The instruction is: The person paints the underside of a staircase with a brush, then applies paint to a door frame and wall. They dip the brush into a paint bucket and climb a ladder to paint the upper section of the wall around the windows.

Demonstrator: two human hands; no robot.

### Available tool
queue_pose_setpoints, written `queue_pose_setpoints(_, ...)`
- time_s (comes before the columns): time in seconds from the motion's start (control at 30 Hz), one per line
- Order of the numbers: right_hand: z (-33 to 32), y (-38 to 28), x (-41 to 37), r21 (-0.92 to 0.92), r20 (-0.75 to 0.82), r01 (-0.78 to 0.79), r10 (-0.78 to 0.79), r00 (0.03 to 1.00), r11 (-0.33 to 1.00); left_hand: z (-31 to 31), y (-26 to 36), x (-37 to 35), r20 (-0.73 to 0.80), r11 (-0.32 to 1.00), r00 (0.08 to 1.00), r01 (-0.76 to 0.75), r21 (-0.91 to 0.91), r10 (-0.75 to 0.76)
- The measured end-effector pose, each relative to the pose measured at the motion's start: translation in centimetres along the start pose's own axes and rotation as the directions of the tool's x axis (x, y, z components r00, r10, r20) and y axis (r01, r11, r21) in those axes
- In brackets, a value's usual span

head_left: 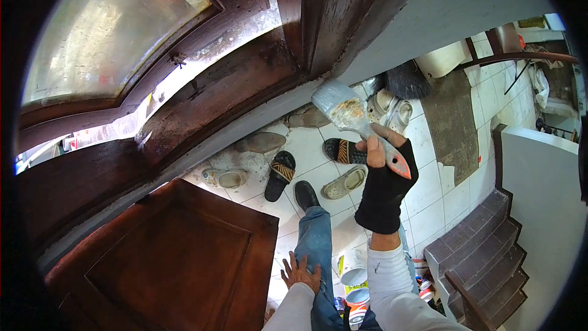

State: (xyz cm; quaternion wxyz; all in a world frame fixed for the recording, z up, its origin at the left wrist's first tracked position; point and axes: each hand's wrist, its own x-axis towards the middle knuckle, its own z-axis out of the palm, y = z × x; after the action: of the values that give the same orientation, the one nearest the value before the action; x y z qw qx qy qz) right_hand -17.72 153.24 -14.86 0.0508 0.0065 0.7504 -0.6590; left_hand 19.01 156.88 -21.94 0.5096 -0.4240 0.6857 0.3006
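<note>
brush handle point(399, 165): orange-red | glove point(384, 195): black | jeans point(314, 239): blue

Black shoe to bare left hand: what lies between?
The blue jeans leg, running from the black shoe to the left hand, which overlaps it; seen in head view.

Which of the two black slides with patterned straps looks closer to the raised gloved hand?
The slide right beside the gloved hand in the picture; its mate lies further left, near the black shoe.
</note>
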Motion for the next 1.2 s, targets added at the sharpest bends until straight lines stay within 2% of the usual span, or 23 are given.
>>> queue_pose_setpoints(0.13,-0.5,1.0,-1.1,-0.126,0.021,0.155,-0.154,0.988,0.98,-0.1,0.1,0.0,-0.001,1.0,1.0,0.001,-0.011,-0.001)
queue_pose_setpoints(0.17,-0.3,0.5,-1.1,-0.078,0.029,0.173,-0.171,0.985,0.982,-0.1,0.1,0.0,0.003,1.0,1.0,0.007,-0.011,-0.007)
queue_pose_setpoints(0.2,0.0,0.1,-1.0,-0.078,0.029,0.172,-0.17,0.985,0.982,0.0,0.1,0.0,0.003,1.0,1.0,0.007,-0.01,-0.007)
queue_pose_setpoints(0.27,0.5,-0.4,-0.6,-0.19,0.015,0.105,-0.104,0.994,0.976,0.2,0.0,0.1,-0.004,1.0,1.0,0.006,-0.004,-0.006)
queue_pose_setpoints(0.33,0.2,0.7,-0.3,-0.134,0.016,0.154,-0.153,0.988,0.979,0.4,-0.2,0.2,-0.005,1.0,1.0,0.003,-0.006,-0.003)
queue_pose_setpoints(0.43,-0.3,0.9,-0.4,-0.214,0.015,0.15,-0.15,0.989,0.965,0.0,-0.1,0.0,0.0,1.0,1.0,0.002,-0.012,-0.002)
queue_pose_setpoints(0.53,-0.1,-0.4,-0.7,-0.205,0.055,0.171,-0.163,0.985,0.964,0.7,-0.4,0.3,-0.013,1.0,1.0,-0.006,-0.008,0.006)
queue_pose_setpoints(0.57,0.3,-1.0,-0.6,-0.272,0.059,0.239,-0.232,0.971,0.932,0.7,-0.4,0.3,-0.03,1.0,0.999,-0.016,0.0,0.016)
queue_pose_setpoints(0.7,0.1,-0.7,-0.4,-0.272,0.075,0.248,-0.236,0.969,0.93,0.7,-0.3,0.1,-0.026,1.0,1.0,-0.014,-0.012,0.013)
queue_pose_setpoints(0.77,-0.1,-0.6,-0.5,-0.33,0.096,0.198,-0.176,0.98,0.923,0.5,-0.3,0.1,-0.019,1.0,1.0,-0.01,-0.004,0.01)
queue_pose_setpoints(0.87,-0.1,-1.5,-0.6,-0.289,0.103,0.274,-0.254,0.962,0.917,0.3,-0.1,0.0,-0.01,1.0,1.0,-0.011,0.013,0.011)
queue_pose_setpoints(1.0,0.0,-2.0,-1.1,-0.265,0.105,0.169,-0.146,0.984,0.949,0.9,-0.4,0.2,-0.027,1.0,0.999,0.022,0.015,-0.022)
queue_pose_setpoints(1.07,-0.1,-2.0,-2.4,-0.284,0.098,0.257,-0.239,0.966,0.924,1.3,-0.6,0.2,-0.051,1.0,0.998,-0.022,-0.013,0.021)
queue_pose_setpoints(1.13,0.0,-0.8,-3.9,-0.22,0.081,0.231,-0.218,0.973,0.948,1.6,-0.5,0.2,-0.051,1.0,0.999,0.003,-0.018,-0.004)
queue_pose_setpoints(1.2,0.1,-1.0,-5.8,-0.198,0.195,0.162,-0.123,0.973,0.967,2.0,-0.4,0.1,-0.055,0.999,0.998,0.005,-0.05,-0.008)
